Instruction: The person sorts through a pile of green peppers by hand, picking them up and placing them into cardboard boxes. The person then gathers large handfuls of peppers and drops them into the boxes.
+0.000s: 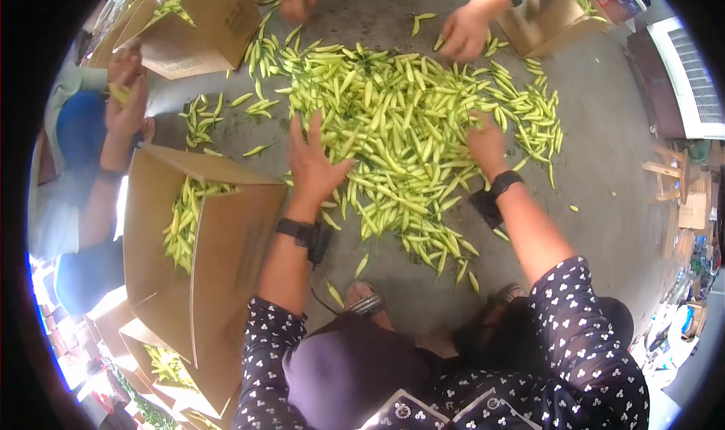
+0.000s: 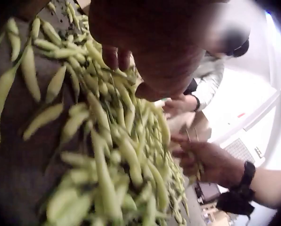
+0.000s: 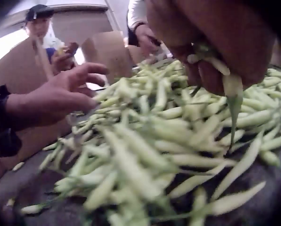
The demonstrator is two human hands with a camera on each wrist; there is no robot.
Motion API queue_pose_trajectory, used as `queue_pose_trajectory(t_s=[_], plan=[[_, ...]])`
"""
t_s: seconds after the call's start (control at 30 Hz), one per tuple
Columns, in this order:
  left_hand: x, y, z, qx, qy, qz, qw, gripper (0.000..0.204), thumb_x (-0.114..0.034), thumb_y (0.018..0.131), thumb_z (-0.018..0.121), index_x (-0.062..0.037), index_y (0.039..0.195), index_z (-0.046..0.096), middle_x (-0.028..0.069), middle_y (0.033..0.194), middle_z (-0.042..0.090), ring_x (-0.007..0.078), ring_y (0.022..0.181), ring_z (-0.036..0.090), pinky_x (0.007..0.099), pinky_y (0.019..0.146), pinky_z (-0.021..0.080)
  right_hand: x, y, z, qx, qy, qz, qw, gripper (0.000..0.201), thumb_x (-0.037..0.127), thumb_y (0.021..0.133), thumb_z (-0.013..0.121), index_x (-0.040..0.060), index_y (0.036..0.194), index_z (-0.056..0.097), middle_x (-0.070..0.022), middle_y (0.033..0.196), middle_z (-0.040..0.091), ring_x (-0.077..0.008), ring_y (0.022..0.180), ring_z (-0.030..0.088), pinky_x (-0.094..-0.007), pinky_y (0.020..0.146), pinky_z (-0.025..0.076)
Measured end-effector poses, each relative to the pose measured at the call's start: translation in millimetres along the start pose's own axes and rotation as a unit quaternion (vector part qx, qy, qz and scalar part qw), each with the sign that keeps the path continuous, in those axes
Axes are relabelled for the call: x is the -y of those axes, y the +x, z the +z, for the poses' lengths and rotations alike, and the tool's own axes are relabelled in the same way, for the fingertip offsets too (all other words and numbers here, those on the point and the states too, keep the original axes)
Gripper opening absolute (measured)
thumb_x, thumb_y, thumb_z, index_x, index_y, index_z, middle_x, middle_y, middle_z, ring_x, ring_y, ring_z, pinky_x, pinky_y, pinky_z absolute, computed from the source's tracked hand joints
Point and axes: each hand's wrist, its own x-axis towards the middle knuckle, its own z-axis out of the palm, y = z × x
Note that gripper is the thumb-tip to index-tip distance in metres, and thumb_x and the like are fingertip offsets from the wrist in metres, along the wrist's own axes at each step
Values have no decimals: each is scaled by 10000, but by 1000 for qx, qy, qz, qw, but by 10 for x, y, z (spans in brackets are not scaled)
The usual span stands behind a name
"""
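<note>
A broad heap of pale green chili peppers lies on the grey floor before me. My left hand hovers at the heap's left side, its fingers spread and nothing held between them. At the right side of the heap is my right hand. In the right wrist view its fingers curl round a chili pepper, whose tip points down over the heap. More of what this hand grips is hidden by the fingers.
Open cardboard boxes with peppers stand at my left and at the far left; another box is at the far right. Other people's hands work around the heap. A wooden stool stands at right.
</note>
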Motion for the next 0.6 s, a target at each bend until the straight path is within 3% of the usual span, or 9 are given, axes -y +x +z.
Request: queue_pose_trajectory(t_s=[0.03,0.07,0.13,0.2,0.3,0.33,0.4,0.5,0.6], plan=[[63,97,-14,5,41,-25,999,1019,-262,570,827,-148,1410,261,254,1425,211,455,1303,237,520,1019,297,-107,158,-45,-11,-49,-3,999,375,135,775,591,146,1150,599,-208,755,631,-322,679,619,-412,634,483],[114,166,-3,8,40,-28,999,1019,-262,570,827,-148,1410,261,254,1425,211,455,1303,237,520,1019,297,-228,307,-34,-7,-50,-1,999,375,135,775,591,146,1150,599,-208,755,631,-322,679,619,-412,634,483],[177,294,41,122,127,-69,982,1234,-392,479,869,-188,1459,147,264,1479,74,461,1343,146,566,1036,242,-456,538,85,-26,-111,-22,993,440,144,776,581,153,1215,559,-221,798,639,-339,713,626,-423,657,485],[156,419,111,159,100,-85,978,1249,-410,478,868,-213,1467,130,252,1494,41,471,1347,135,586,1040,220,-257,595,87,-7,-117,-42,992,480,149,774,561,165,1254,533,-233,885,645,-350,765,628,-424,686,487],[-81,552,215,220,154,-56,962,1227,-397,482,863,-238,1464,145,207,1504,72,519,1306,191,589,1025,267,135,643,140,147,-20,60,987,520,102,770,518,168,1285,498,-239,992,627,-350,806,623,-411,700,489],[-110,567,259,220,155,-59,961,1227,-397,482,863,-238,1464,145,207,1504,72,519,1306,191,589,1025,267,275,613,189,150,-20,60,987,520,102,770,518,168,1285,498,-239,992,627,-350,806,623,-411,700,489],[-159,587,328,203,52,17,978,1206,-376,482,863,-234,1459,170,203,1496,103,509,1283,238,569,1017,309,468,554,308,222,7,-17,975,569,71,794,498,182,1347,425,-217,1060,612,-285,805,622,-363,722,490],[-251,560,412,175,30,41,983,1165,-352,487,861,-229,1449,215,225,1473,145,496,1249,284,525,1021,336,619,459,449,201,41,-101,973,600,38,783,491,175,1359,399,-223,1124,590,-296,890,624,-361,771,481],[-224,624,442,144,14,20,989,1147,-336,484,861,-227,1442,240,248,1456,170,491,1231,308,505,1018,347,545,573,505,243,68,-59,966,598,12,774,489,171,1346,413,-221,1148,582,-324,1003,595,-358,839,463]])
